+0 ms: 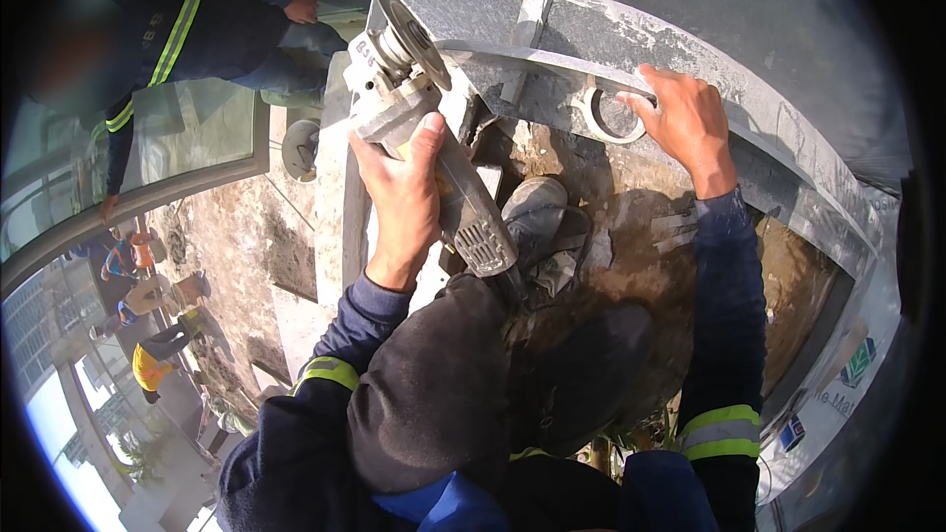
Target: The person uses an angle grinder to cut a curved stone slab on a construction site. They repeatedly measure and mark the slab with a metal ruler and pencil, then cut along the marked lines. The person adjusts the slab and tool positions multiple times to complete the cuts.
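My left hand point(402, 197) wraps around the body of a dusty grey angle grinder point(478, 212), thumb across its top. The grinder points up and away, and its cutting disc point(418, 42) faces the left end of a curved grey slab point(631, 25). At the slab's near edge, my right hand point(683, 123) is closed, thumb and fingers pinching by a pale ring-shaped piece point(593, 118). It seems to grip that ring, though the fingers partly hide the contact. A flat pale bar point(533, 25) lies across the slab.
A co-worker in a dark jacket with reflective stripes point(187, 25) bends at the upper left. My shoe point(534, 212) rests on rough, stained ground point(631, 197) below the slab. A glass panel point(187, 128) borders the left, with several people farther off. Dark panels point(729, 10) stand behind the slab.
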Demonstrator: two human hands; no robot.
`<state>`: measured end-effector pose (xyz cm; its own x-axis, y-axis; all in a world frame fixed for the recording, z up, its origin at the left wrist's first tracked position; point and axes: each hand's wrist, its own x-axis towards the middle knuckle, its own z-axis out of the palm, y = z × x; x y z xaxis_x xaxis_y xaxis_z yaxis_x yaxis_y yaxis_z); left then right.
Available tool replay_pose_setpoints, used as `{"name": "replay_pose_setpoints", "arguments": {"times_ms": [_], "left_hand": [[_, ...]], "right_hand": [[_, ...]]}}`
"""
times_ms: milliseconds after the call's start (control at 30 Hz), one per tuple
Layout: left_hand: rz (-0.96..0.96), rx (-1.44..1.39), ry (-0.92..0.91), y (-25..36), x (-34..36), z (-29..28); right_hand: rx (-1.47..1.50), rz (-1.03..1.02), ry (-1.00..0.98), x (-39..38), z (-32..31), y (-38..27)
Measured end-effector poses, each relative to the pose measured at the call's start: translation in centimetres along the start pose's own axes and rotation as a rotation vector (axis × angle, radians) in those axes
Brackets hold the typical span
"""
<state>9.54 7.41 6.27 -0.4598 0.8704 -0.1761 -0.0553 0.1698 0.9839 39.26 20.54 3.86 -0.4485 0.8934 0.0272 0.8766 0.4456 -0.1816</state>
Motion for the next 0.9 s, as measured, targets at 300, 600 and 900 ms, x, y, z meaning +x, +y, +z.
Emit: {"name": "replay_pose_setpoints", "arguments": {"times_ms": [300, 600, 900], "left_hand": [[0.0, -0.019, -0.014, 0.7, -0.4, 0.5], [0.078, 0.1, 0.003, -0.9, 0.1, -0.3], [0.061, 0.103, -0.014, -0.9, 0.0, -0.1]], "right_hand": [[-0.023, -0.026, 0.03, -0.1, 0.7, 0.7], [-0.032, -0.023, 0.043, -0.2, 0.7, 0.5], [-0.016, -0.011, 0.044, -0.2, 0.7, 0.5]]}}
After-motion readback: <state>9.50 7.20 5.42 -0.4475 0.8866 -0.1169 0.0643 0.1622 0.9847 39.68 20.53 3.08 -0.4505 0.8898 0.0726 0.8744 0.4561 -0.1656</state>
